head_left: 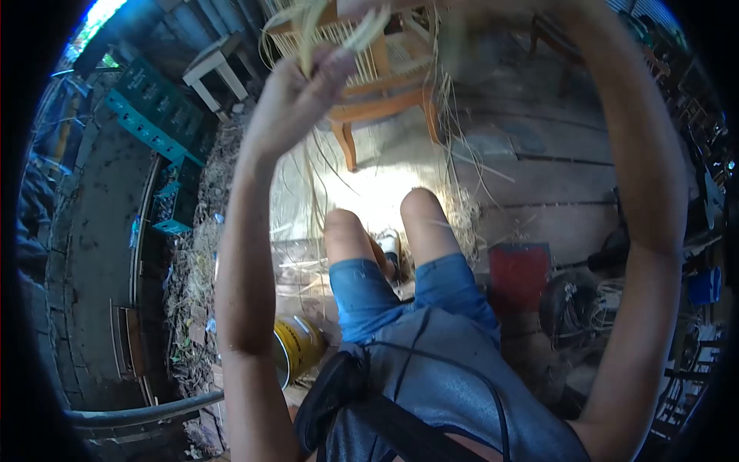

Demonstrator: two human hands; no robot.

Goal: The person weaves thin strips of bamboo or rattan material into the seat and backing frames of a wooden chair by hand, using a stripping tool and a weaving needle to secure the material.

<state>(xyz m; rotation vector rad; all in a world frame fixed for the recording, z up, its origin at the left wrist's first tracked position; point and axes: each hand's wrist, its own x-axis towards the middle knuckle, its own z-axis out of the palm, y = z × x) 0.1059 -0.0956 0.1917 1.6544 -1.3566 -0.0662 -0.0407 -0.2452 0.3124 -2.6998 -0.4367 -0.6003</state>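
Note:
My left hand (299, 100) is raised at the upper left, its fingers closed around pale strips of cane (312, 38). Some strips loop above the fingers, and others trail down below the wrist. At the top edge, my right hand (508, 5) is smeared by motion and partly cut off, so its fingers cannot be made out. Between and beyond my arms stands a wooden chair (385, 104) with strands strung across its frame. Loose cane ends hang from the chair's right side.
Green crates (158, 115) and a small white stool (215, 69) stand at left. Near my left elbow is a yellow bucket (302, 346). A red square (520, 276) lies on the floor at right, with a blue bucket (704, 285) farther out. Cane scraps litter the floor.

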